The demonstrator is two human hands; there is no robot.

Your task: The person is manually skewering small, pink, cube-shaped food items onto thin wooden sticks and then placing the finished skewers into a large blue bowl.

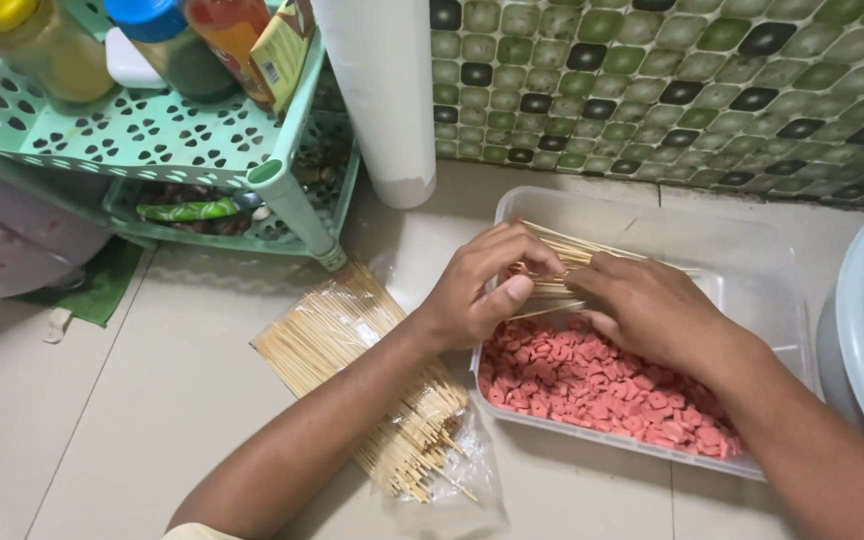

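Observation:
My left hand [477, 290] grips a small bundle of thin wooden skewers [562, 262] over a clear plastic tub [652, 215]. My right hand [647, 310] meets it from the right, its fingers closed on the same bundle. The tub holds a layer of pink sausage slices [592, 385] along its near side. On the tiled floor to the left lies a clear bag of many more skewers [362, 375], under my left forearm.
A pale blue basin [852, 330] with pink slices and skewers stands at the right edge. A green plastic rack [182, 140] with bottles and jars stands at the back left, a white paper roll [382, 100] beside it. A mosaic tiled wall [692, 80] runs behind.

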